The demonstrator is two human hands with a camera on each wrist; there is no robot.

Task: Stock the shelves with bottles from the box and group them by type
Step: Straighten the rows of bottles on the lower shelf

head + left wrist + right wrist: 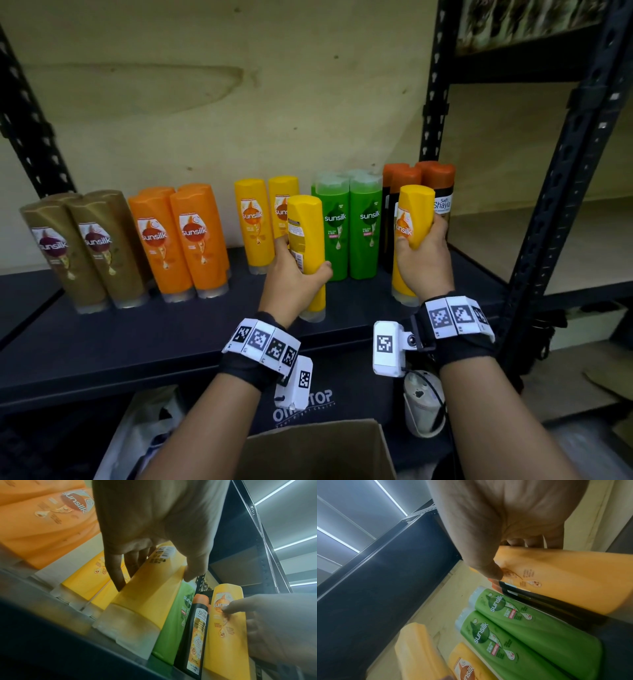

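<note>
we see smooth, glossy plastic yellow bottles (306, 236) with clear plastic caps (127, 625) and paper labels. the shelf (144, 329) looks like matt dark metal, its back panel (205, 102) bare wood, the box (315, 448) plain matt cardboard.

A pale yellowish wall (205, 102) with a faint curved stain stood behind a dark metal rack whose perforated black uprights (435, 102) rose at either side. A second rack bay (534, 240) adjoined on the right. Long strip lights (295, 543) ran across a grey ceiling (351, 513) overhead.
</note>
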